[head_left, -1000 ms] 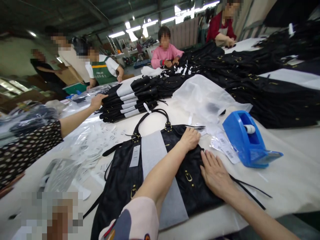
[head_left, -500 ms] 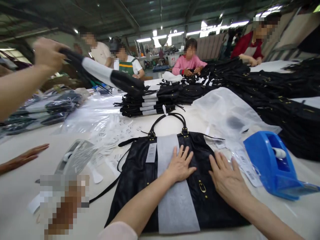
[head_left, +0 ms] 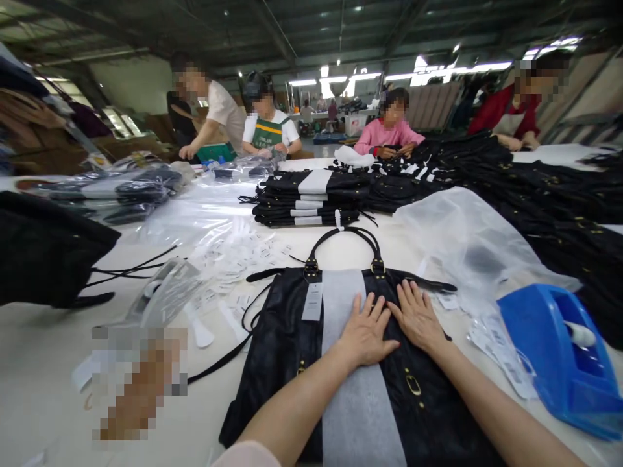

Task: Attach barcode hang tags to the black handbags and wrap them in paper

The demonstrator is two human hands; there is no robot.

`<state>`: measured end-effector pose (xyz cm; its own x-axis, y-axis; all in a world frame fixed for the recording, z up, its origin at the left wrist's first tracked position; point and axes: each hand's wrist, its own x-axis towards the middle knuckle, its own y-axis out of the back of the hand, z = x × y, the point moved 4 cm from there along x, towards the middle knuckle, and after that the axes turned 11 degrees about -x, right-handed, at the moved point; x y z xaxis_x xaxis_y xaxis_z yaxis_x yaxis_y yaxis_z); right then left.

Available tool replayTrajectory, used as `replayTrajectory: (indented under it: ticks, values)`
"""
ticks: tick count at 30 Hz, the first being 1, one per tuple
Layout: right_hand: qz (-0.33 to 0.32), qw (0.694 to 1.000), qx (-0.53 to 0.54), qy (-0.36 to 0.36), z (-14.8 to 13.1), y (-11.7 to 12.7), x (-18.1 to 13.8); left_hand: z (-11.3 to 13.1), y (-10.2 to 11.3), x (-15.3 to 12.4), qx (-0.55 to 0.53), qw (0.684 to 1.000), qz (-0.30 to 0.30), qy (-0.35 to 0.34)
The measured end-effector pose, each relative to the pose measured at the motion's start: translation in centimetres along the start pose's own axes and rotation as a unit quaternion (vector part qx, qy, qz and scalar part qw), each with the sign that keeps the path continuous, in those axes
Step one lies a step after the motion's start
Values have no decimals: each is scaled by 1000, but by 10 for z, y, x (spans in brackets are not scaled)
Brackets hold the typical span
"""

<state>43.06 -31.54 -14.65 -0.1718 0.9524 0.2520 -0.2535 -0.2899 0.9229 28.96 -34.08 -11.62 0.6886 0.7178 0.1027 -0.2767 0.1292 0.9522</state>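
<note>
A black handbag lies flat on the table in front of me, its two looped handles pointing away. A pale grey paper band runs down its middle, and a white hang tag rests left of the band. My left hand lies on the band and the bag with fingers spread. Flat on the black panel to the right, my right hand has its fingers stretched out, close beside the left. A thin black strap trails off the bag's left side.
A blue tape dispenser stands right, a grey one left. Behind are a stack of banded bags, loose white tags and clear plastic. Another black bag enters from the left. Several co-workers are across the table.
My right hand has moved inward and up the bag, nearer my left hand. At left, a co-worker's arm has gone from view, and the banded bag it held is off the stack's top.
</note>
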Motion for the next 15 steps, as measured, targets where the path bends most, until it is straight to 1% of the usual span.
replayTrajectory:
  ticks: [3, 5, 6, 8, 9, 11, 13, 15]
  values:
    - [-33, 999, -12, -33, -3, 20, 13, 1, 2, -1, -5, 1000, 16, 1]
    - [-32, 998, -3, -48, -11, 37, 29, 1, 2, -1, -6, 1000, 27, 3]
    - [-17, 999, 11, -43, -17, 45, 37, 2, 3, -2, -6, 999, 32, 3]
    - [10, 999, 52, 3, -33, 53, 53, 3, 3, -2, -2, 999, 38, -7]
    - [0, 997, 75, 28, -40, 50, 59, 4, 3, -2, -1, 999, 41, -13]
    - [-68, 990, 114, 57, -52, 35, 66, 4, 3, -1, 0, 999, 46, -21]
    - [-139, 979, 140, 58, -57, 17, 68, 4, 2, 1, -4, 998, 55, -29]
    - [-169, 972, 157, 55, -57, 6, 69, 4, 2, 2, -9, 997, 71, -40]
